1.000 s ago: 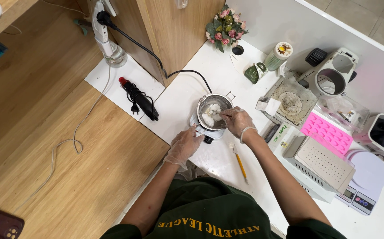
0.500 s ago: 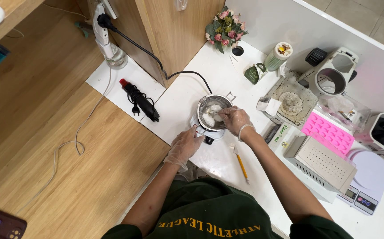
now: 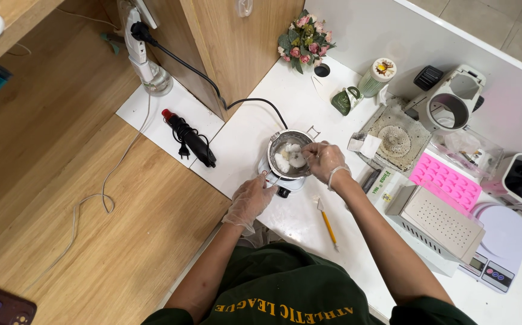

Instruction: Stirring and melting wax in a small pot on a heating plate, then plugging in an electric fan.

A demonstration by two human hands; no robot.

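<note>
At the near edge of the white counter (image 3: 255, 129), the gloved left hand (image 3: 250, 200) rests with curled fingers at the near-left rim of a small steel melting pot (image 3: 289, 154), on what seems to be its handle; whether the fingers clamp it I cannot tell. The gloved right hand (image 3: 324, 159) hangs over the pot's right rim, fingers pinched together on a thin stirring tool too small to make out, its tip among the white lumps (image 3: 290, 158) in the pot. The pot sits on a small white heater base (image 3: 285, 182) with a black knob. Just near of the right wrist lies a yellow pencil (image 3: 327, 224). To the right, a narrow white carton with green print (image 3: 384, 183) lies flat beside a pink silicone mould (image 3: 445, 181) and a perforated white metal box (image 3: 440, 221). Farther off stands a pale green labelled jar (image 3: 376, 77) by a flower posy (image 3: 302, 40).
</note>
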